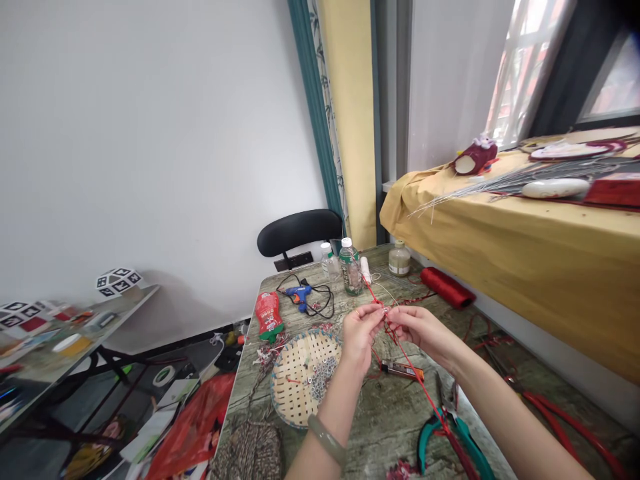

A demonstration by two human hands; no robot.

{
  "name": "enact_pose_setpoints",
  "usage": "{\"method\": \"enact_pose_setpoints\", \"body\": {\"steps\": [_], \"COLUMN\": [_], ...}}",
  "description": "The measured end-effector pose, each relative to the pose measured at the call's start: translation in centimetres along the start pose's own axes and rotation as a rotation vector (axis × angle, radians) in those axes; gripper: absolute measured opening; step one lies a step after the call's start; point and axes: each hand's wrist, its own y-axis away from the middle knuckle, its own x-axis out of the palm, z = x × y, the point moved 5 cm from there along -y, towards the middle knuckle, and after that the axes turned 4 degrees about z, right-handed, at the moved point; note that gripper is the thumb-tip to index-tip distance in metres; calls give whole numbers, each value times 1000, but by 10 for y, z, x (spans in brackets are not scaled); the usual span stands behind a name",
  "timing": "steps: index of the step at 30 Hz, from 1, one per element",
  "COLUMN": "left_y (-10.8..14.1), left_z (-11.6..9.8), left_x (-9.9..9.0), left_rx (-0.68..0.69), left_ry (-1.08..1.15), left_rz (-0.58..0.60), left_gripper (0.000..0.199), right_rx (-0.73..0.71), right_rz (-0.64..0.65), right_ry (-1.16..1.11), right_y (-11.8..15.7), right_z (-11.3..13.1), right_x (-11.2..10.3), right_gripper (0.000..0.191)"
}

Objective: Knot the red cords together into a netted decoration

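My left hand [364, 328] and my right hand [416, 327] meet above the table, fingertips pinched together on a thin red cord [414, 371]. One end of the cord rises behind my fingers, and the rest runs down toward the front right. Small loops of cord show just under my fingertips; the knotting there is too small to make out. A woven basket [295, 363] holding many small metal rings [323, 379] lies left of my left forearm. Below my hands lies an orange and black lighter [403, 371]. Teal-handled pliers [453, 420] rest near my right forearm.
Bottles [351, 270], a jar [399, 259] and a red thread spool [447, 287] stand or lie at the back. Farther left are a blue glue gun [300, 293], a red pouch [269, 313] and brown yarn [251, 450]. A yellow-covered shelf [510, 247] borders the right.
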Motion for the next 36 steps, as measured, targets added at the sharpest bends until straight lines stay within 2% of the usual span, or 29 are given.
{"method": "enact_pose_setpoints", "body": {"steps": [7,14,18,24,28,36], "left_y": [0,1,3,4,5,9], "left_z": [2,-4,-2,0,4,6], "left_x": [-1,3,6,2,-3,-1], "left_rx": [65,201,173,127,115,113], "left_ry": [-98,-240,-249,-205,-163,-60], "left_rz": [-58,-28,-15,-69,-135,-158], "left_gripper": [22,16,16,21,25,22], "right_rx": [8,-69,-137,-189,-188,-138], "right_rz": [-37,-92,-140,-218,-241,-168], "right_ry": [-16,-79,0,89,112,173], "right_y": [3,8,7,7,9,13], "right_z": [-3,-1,0,0,-4,0], "right_x": [0,-3,-4,-6,-10,-6], "right_gripper": [14,15,31,25,28,24]}}
